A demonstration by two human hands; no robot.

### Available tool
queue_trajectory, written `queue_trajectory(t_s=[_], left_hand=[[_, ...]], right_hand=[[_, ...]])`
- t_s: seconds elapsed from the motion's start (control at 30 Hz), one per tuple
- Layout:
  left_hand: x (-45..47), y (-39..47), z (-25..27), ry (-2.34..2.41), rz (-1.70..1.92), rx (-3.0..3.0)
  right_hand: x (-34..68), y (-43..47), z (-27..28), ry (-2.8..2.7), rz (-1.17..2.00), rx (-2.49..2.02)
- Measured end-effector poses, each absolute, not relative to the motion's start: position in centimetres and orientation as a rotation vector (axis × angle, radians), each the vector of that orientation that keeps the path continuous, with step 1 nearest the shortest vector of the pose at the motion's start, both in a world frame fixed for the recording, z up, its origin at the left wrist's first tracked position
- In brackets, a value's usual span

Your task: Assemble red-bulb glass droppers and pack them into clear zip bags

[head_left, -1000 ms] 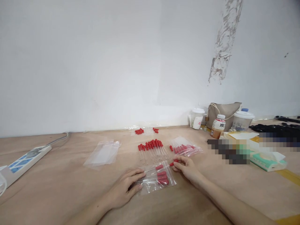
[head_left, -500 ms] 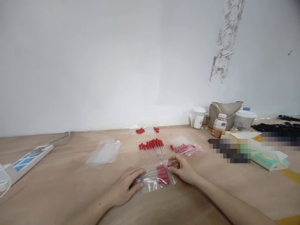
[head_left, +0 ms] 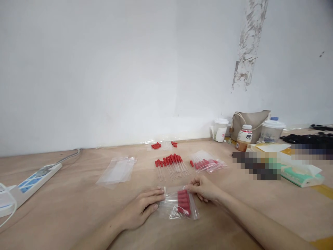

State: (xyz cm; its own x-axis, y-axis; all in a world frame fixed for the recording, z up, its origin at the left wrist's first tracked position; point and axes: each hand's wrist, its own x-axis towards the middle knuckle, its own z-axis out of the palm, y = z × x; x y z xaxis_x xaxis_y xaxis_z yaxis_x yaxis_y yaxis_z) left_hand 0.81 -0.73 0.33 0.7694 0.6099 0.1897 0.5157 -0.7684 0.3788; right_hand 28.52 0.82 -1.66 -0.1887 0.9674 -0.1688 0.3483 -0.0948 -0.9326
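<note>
A clear zip bag (head_left: 170, 211) lies on the table in front of me with several glass droppers in it, their red rubber bulbs (head_left: 184, 202) stacked at its right side. My left hand (head_left: 140, 210) rests flat on the bag's left edge, fingers stretched out. At the upper right corner, my right hand (head_left: 204, 189) pinches the bag between thumb and fingers. Beyond the bag lies a row of loose droppers (head_left: 171, 165), bulbs pointing away from me. To their right are filled bags of droppers (head_left: 208, 165); flat clear bags (head_left: 117, 170) lie to the left.
Loose red bulbs (head_left: 156, 146) sit on plastic by the wall. A power strip (head_left: 39, 178) is at far left. On the right stand a lidded cup (head_left: 220, 131), a drink bottle (head_left: 244, 139), a grey bag (head_left: 253, 125) and a green tissue pack (head_left: 299, 175).
The droppers inside the bag now lie deeper and more aligned, with their bulbs neatly stacked. My right hand has shifted from the protruding bulb to the bag's corner. The bag sits slightly nearer me.
</note>
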Motion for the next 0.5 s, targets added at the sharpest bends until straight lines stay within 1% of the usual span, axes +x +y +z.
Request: queue_trajectory(t_s=[0.1, 0.17, 0.23, 0.33, 0.43, 0.5], left_hand=[[0.6, -0.1, -0.2, 0.983, 0.554, 2.703], [0.7, 0.3, -0.4, 1.142, 0.702, 2.701], [1.1, 0.0, -0.1, 1.256, 0.773, 2.666], [2.3, -1.8, 1.1, 1.216, 0.681, 2.678], [3.5, -4.6, 2.2, 1.041, 0.452, 2.786], [3.6, -5.8, 2.3, 1.054, 0.291, 2.816]], right_hand=[[28.1, 0.0, -1.5, -1.641, 1.424, -1.409], [27.6, -0.7, -1.2, -1.699, 1.568, -1.310], [27.2, -1.4, -0.9, -1.795, 1.673, -1.185], [26.9, -1.9, -0.7, -1.904, 1.683, -1.116], [27.4, -1.5, -1.2, -1.867, 1.565, -1.180], [27.9, -1.1, -1.7, -1.809, 1.477, -1.218]])
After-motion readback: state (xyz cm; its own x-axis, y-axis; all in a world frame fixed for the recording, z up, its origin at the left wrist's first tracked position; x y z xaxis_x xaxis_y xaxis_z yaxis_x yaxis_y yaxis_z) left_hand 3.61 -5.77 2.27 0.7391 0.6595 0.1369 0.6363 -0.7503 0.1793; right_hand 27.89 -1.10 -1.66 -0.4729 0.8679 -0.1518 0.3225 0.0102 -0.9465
